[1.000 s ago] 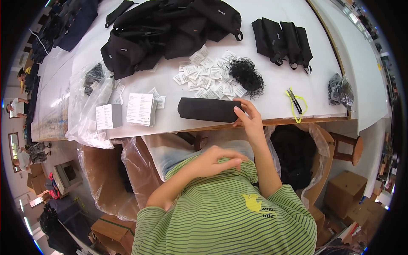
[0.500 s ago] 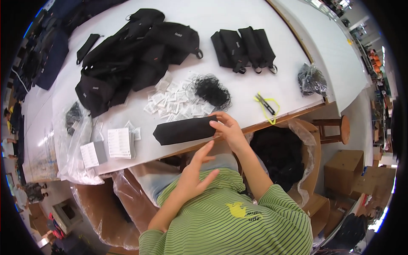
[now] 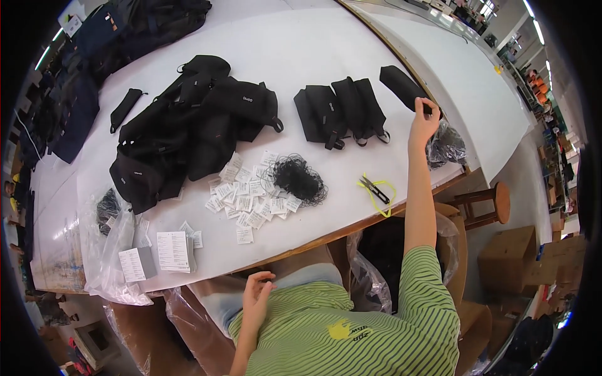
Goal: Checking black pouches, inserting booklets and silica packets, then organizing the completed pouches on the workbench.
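My right hand [image 3: 424, 123] is stretched out to the far right of the table and grips the near end of a black fabric pouch [image 3: 401, 84]. The pouch lies to the right of a row of several similar black pouches [image 3: 323, 113]. Close to my body, just off the table's front edge, my left hand [image 3: 255, 297] holds nothing, its fingers loosely bent and apart from the thumb. Mid-table lie a heap of small white tags [image 3: 251, 194] and a tangle of thin black cords [image 3: 298, 180]. A big pile of black pouches [image 3: 194, 122] covers the left side.
Small black thread snips [image 3: 375, 190] with a yellow-green cord lie near the table's front edge [image 3: 295, 252]. Stacks of white cards [image 3: 174, 252] and a clear plastic bag [image 3: 113, 257] are at left. A dark bundle in plastic [image 3: 446, 145] and a wooden stool [image 3: 500, 202] are at right.
My right hand has carried the black pouch from the front edge to the far right, beside the row. My left hand has drawn back toward my body, and the view has shifted.
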